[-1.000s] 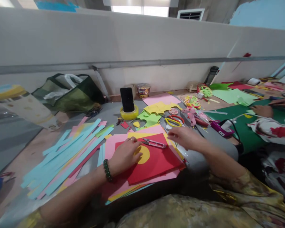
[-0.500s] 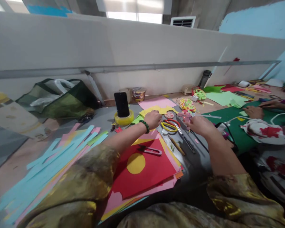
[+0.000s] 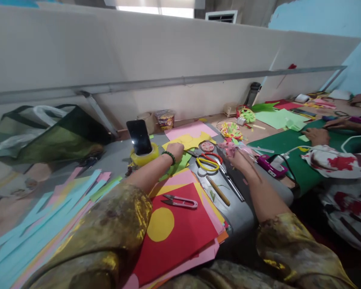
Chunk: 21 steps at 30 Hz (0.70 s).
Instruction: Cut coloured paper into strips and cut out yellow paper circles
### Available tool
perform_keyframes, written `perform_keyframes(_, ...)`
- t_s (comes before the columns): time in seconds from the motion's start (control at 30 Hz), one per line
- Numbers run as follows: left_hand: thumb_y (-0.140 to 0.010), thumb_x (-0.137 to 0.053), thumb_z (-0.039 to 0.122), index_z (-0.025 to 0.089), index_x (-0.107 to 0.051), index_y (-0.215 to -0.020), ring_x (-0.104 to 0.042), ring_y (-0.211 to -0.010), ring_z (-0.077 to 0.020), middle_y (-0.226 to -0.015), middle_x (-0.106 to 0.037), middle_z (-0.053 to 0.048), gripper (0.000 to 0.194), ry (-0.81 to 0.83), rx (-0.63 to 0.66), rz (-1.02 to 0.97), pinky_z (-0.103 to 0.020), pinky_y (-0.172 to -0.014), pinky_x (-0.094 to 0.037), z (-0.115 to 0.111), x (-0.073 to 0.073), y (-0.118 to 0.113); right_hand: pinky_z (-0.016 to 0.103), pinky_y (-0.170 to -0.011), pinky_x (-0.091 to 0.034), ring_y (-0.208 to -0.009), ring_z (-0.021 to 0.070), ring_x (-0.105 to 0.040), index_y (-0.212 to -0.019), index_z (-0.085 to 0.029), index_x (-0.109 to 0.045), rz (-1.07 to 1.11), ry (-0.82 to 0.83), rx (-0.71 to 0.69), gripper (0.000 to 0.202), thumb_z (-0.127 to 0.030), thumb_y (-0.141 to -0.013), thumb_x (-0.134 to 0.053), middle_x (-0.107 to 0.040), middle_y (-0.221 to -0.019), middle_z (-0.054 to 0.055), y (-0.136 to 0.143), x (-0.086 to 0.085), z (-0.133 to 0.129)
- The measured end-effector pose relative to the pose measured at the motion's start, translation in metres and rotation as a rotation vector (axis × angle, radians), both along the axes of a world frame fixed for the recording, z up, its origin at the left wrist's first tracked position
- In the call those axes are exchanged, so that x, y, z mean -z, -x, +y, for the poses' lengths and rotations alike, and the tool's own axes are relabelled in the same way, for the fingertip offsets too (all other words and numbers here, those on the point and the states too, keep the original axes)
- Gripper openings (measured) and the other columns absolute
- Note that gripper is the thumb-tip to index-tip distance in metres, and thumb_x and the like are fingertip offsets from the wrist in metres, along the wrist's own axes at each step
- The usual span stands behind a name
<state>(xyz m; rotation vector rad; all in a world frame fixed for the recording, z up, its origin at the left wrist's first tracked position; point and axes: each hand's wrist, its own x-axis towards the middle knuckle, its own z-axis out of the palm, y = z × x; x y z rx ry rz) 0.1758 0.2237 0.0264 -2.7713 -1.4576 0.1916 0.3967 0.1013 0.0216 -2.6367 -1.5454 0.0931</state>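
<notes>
My left hand (image 3: 176,151), with a green bead bracelet at the wrist, rests over the green and yellow paper near the roll of yellow tape (image 3: 144,155); its fingers are mostly hidden. My right hand (image 3: 238,157) is closed round a pink glue gun (image 3: 228,148) at the right. Between the hands lie scissors with red and yellow handles (image 3: 209,161) and a small round pink tin (image 3: 207,146). Nearer to me, pink thread snips (image 3: 182,202) and a yellow paper circle (image 3: 160,224) lie on red paper (image 3: 180,237).
A phone (image 3: 139,137) leans upright on the tape roll. Blue paper strips (image 3: 48,224) spread at the left, near a green bag (image 3: 57,132). At the right are a purple power strip (image 3: 271,166), cables and another person's hand (image 3: 317,136) on green paper.
The view has shifted, so the table items sit further left. My left hand has moved a little nearer to the tape roll. My right hand still holds the glue gun.
</notes>
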Motion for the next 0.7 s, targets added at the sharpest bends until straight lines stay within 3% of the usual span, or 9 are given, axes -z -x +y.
perform_keyframes(0.1,-0.096,-0.063,0.037,0.017,-0.059,-0.128,-0.064,-0.108,-0.0251,-0.129,-0.062,-0.010,0.037,-0.046,0.035,-0.038,-0.046,-0.090,-0.057,0.001,-0.009,-0.007,0.029,-0.067,-0.046,-0.086,0.0272,-0.071,-0.085,-0.013,-0.076,0.003,-0.028,-0.004,0.028,-0.034,-0.090,-0.057,-0.076,-0.084,0.016,-0.004,-0.002,-0.002)
perform_keyframes(0.2,-0.097,-0.062,0.037,0.019,-0.060,-0.127,-0.064,-0.109,-0.0244,-0.130,-0.061,-0.010,0.035,-0.057,0.154,-0.070,-0.046,-0.092,-0.056,-0.002,-0.013,-0.031,0.030,-0.066,-0.045,-0.085,0.0280,-0.070,-0.079,-0.015,-0.074,-0.004,-0.068,-0.015,0.031,-0.037,-0.090,-0.055,-0.075,-0.083,0.016,-0.008,-0.005,-0.005)
perform_keyframes(0.3,-0.097,-0.062,0.036,0.018,-0.061,-0.126,-0.064,-0.109,-0.0240,-0.129,-0.062,-0.010,0.034,-0.013,0.249,-0.055,-0.046,-0.091,-0.056,-0.005,-0.009,-0.060,0.031,-0.065,-0.043,-0.080,0.0268,-0.067,-0.075,-0.018,-0.071,-0.005,-0.139,-0.018,0.031,-0.039,-0.090,-0.053,-0.074,-0.081,0.014,-0.013,-0.001,-0.005)
perform_keyframes(0.43,-0.096,-0.063,0.037,0.017,-0.061,-0.125,-0.064,-0.109,-0.0245,-0.128,-0.062,-0.011,0.035,0.035,0.281,-0.019,-0.047,-0.092,-0.056,0.000,-0.004,-0.088,0.031,-0.064,-0.042,-0.072,0.0246,-0.063,-0.069,-0.020,-0.065,0.041,-0.307,0.005,0.029,-0.039,-0.086,-0.053,-0.071,-0.072,0.010,-0.019,0.005,-0.006)
perform_keyframes(0.57,-0.095,-0.062,0.044,0.017,-0.067,-0.119,-0.063,-0.116,-0.0271,-0.125,-0.066,-0.013,0.037,0.094,0.285,0.017,-0.046,-0.099,-0.052,0.012,-0.006,-0.098,0.033,-0.065,-0.042,-0.072,0.0258,-0.062,-0.067,-0.021,-0.062,0.091,-0.316,0.022,0.030,-0.043,-0.085,-0.054,-0.070,-0.069,0.011,-0.021,-0.001,-0.009)
perform_keyframes(0.7,-0.091,-0.055,0.064,0.018,-0.071,-0.120,-0.058,-0.127,-0.0353,-0.127,-0.068,-0.018,0.056,0.126,0.206,0.045,-0.043,-0.104,-0.047,0.029,-0.007,-0.091,0.033,-0.066,-0.042,-0.073,0.0264,-0.063,-0.068,-0.021,-0.060,0.131,-0.291,0.045,0.029,-0.043,-0.086,-0.053,-0.069,-0.068,0.011,-0.020,-0.006,-0.011)
